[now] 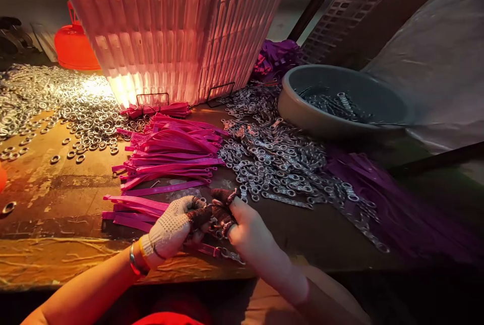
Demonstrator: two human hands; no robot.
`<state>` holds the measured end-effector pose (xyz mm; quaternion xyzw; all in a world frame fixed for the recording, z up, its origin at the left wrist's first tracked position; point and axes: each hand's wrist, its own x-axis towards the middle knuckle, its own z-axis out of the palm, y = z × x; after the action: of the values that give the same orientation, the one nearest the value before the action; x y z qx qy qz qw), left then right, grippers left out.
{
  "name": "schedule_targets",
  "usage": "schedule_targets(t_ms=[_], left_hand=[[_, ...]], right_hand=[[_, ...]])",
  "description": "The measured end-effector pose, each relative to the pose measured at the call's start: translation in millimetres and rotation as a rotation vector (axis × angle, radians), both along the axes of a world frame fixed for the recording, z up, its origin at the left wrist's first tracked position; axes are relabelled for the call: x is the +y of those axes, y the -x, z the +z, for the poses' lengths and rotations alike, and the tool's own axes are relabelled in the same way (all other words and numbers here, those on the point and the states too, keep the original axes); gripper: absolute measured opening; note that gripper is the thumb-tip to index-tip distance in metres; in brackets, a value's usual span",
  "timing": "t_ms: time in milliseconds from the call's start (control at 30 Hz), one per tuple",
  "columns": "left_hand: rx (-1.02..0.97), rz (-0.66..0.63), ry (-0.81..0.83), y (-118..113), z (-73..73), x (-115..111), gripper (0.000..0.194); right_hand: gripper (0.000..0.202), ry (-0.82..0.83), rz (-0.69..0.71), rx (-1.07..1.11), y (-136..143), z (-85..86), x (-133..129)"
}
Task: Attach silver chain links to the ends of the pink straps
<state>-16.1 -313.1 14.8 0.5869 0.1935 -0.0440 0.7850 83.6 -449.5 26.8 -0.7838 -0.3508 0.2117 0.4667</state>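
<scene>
My left hand, in a dotted white glove with dark fingers, is closed in a pinch near the table's front edge. Against it, my right hand is also closed, dark coverings on its fingers and the back bare. Shiny metal shows between the fingertips, partly hidden by them. Just below the hands a magenta strap ends in a metal fitting; whether a hand grips it I cannot tell. More magenta straps lie stacked beyond my left hand, with a smaller group beside it.
Metal pieces with ringed ends are heaped at the right; metal rings are spread at the left. A grey basin holds more metal pieces. A ribbed translucent panel stands behind, beside a red lamp. Purple straps lie right.
</scene>
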Motion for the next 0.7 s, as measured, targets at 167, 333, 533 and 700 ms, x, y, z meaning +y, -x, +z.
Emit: schedule_targets(t_ms=[167,333,533,700], left_hand=[[-0.013,-0.034,0.003,-1,3.0,4,0.036],[0.012,-0.099,0.167,-1,8.8,16,0.035],[0.053,-0.065,0.065,-4,-3.6,11,0.045],[-0.013,-0.080,-0.191,2,4.6,14,0.041]], right_hand=[[0.061,0.051,0.069,-0.269,-10,-7.0,-6],[0.041,-0.070,0.147,-0.093,-13,5.5,-3],[0.037,0.129,0.235,-0.302,-5,7.1,5],[0.025,0.542,0.248,-0.551,-3,12.3,6]])
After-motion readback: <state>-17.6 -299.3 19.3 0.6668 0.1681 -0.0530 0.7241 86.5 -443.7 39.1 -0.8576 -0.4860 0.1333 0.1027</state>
